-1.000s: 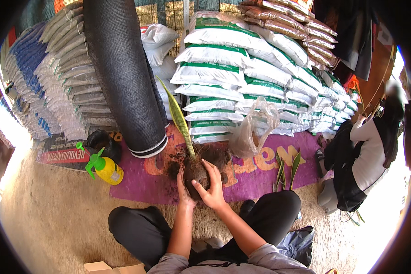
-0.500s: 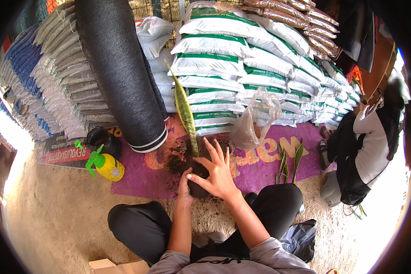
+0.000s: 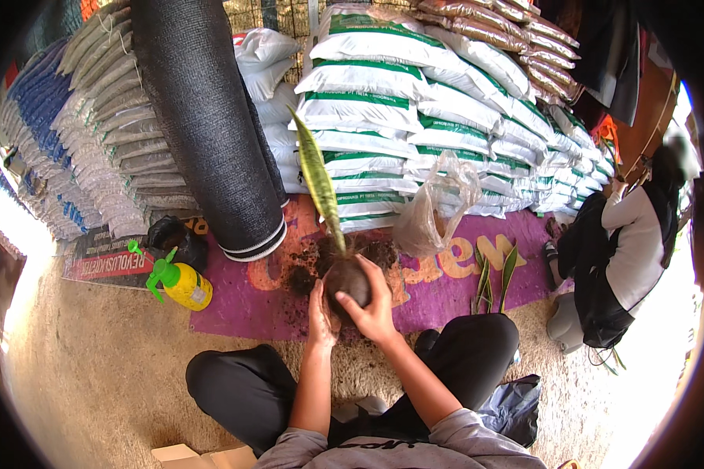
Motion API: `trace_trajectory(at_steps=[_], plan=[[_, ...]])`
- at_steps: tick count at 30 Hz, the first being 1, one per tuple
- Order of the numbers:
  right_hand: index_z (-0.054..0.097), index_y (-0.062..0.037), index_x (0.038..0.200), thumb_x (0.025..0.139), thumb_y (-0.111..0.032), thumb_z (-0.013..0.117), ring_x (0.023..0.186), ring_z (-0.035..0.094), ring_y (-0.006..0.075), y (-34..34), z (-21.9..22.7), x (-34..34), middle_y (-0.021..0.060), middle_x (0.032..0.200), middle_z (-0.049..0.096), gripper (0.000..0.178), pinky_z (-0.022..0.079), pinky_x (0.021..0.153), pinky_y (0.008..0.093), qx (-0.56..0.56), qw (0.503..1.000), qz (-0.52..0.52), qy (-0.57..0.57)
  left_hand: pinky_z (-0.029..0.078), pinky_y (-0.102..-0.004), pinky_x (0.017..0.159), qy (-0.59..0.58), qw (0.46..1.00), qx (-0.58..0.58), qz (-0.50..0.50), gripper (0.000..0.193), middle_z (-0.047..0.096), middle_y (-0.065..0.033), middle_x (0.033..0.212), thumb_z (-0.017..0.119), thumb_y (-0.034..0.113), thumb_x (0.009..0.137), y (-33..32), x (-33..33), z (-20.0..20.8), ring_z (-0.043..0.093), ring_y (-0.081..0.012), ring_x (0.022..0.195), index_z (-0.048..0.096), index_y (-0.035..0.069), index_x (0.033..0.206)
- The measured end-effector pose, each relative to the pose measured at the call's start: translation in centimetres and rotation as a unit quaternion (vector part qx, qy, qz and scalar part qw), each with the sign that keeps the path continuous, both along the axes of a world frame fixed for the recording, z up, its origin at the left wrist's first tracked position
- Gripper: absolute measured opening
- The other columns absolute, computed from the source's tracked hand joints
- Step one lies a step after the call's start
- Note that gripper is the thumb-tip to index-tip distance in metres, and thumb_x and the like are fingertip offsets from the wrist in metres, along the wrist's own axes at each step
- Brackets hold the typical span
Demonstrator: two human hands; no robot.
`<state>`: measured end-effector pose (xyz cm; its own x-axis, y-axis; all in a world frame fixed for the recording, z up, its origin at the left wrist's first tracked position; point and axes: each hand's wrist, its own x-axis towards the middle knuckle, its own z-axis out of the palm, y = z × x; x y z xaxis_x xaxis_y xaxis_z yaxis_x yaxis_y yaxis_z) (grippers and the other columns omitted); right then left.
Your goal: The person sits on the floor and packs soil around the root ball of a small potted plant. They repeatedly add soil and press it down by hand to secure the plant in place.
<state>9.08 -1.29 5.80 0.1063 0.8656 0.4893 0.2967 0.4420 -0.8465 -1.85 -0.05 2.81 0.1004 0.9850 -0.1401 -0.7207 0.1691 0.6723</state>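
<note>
A dark, rounded soil ball (image 3: 347,283) sits between my two hands in front of me. One tall snake plant leaf (image 3: 318,176), green with yellow edges, rises from its top and leans left. My left hand (image 3: 321,316) cups the ball's left side, palm turned inward and dirt on the skin. On the other side, my right hand (image 3: 374,309) is wrapped round it, with the thumb lying across its front. Loose dark soil (image 3: 301,277) is scattered on the purple banner (image 3: 227,309) behind and beside the ball. Some fingertips are hidden behind the ball.
A clear plastic bag (image 3: 438,211) of brownish matter stands right of the soil, near more snake plant leaves (image 3: 497,281). At left is a yellow spray bottle (image 3: 188,285). White sacks (image 3: 368,109) and a black roll (image 3: 211,133) stand behind. Another person (image 3: 633,242) sits at right.
My right hand has come down from the leaf's base, where its fingers were spread, to the ball's right side. The ball now tilts, showing more of its surface.
</note>
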Motion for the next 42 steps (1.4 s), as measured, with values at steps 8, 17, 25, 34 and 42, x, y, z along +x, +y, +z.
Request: trace_trajectory(at_steps=[8, 17, 25, 34, 42], plan=[[0.042, 0.0009, 0.13, 0.08, -0.028, 0.061, 0.127, 0.037, 0.0332, -0.8, 0.3, -1.4, 0.0218, 0.134, 0.04, 0.061, 0.023, 0.106, 0.0438, 0.007, 0.997, -0.019, -0.072, 0.043, -0.0423, 0.095, -0.233, 0.969, -0.029, -0.072, 0.058, 0.052, -0.0126, 0.123, 0.037, 0.051, 0.089, 0.5, 0.2, -1.5, 0.053, -0.0282, 0.111, 0.047, 0.007, 0.126], [0.04, -0.0019, 0.133, 0.078, -0.034, 0.063, 0.128, 0.034, 0.0369, -0.8, 0.5, -1.9, 0.0185, 0.14, 0.035, 0.067, 0.02, 0.105, 0.053, 0.03, 0.978, 0.022, -0.206, 0.048, -0.0313, 0.083, -0.218, 0.974, 0.001, -0.065, 0.044, 0.058, -0.0097, 0.114, 0.038, 0.039, 0.095, 0.9, -0.5, -3.7, 0.058, -0.0196, 0.099, 0.051, 0.006, 0.121], [0.042, 0.0001, 0.13, 0.068, -0.014, 0.077, 0.117, 0.048, 0.027, 0.0, 0.0, -0.5, 0.0189, 0.129, 0.047, 0.073, 0.038, 0.099, 0.0396, -0.062, 0.983, 0.003, 0.172, 0.035, -0.0402, 0.102, 0.001, 1.0, -0.011, -0.01, 0.055, 0.045, -0.0133, 0.131, 0.033, 0.045, 0.095, 0.2, -0.9, 1.1, 0.044, -0.0239, 0.121, 0.043, 0.003, 0.129], [0.039, -0.001, 0.133, 0.075, -0.035, 0.066, 0.128, 0.034, 0.0364, -1.8, 1.7, -0.9, 0.0209, 0.136, 0.038, 0.072, 0.018, 0.106, 0.0504, 0.056, 0.974, -0.047, -0.214, 0.044, -0.0358, 0.093, -0.211, 0.976, -0.006, -0.054, 0.048, 0.058, -0.0099, 0.117, 0.037, 0.043, 0.093, 0.6, -0.1, -0.3, 0.057, -0.0237, 0.105, 0.053, 0.008, 0.121], [0.048, -0.0065, 0.129, 0.08, -0.034, 0.06, 0.128, 0.035, 0.0361, -1.4, 0.6, -0.6, 0.018, 0.135, 0.041, 0.057, 0.02, 0.106, 0.053, 0.044, 0.963, -0.006, -0.266, 0.048, -0.0346, 0.085, -0.122, 0.99, -0.058, -0.047, 0.046, 0.058, -0.0083, 0.113, 0.04, 0.044, 0.093, 0.4, -0.1, -1.6, 0.059, -0.02, 0.099, 0.051, 0.007, 0.119]])
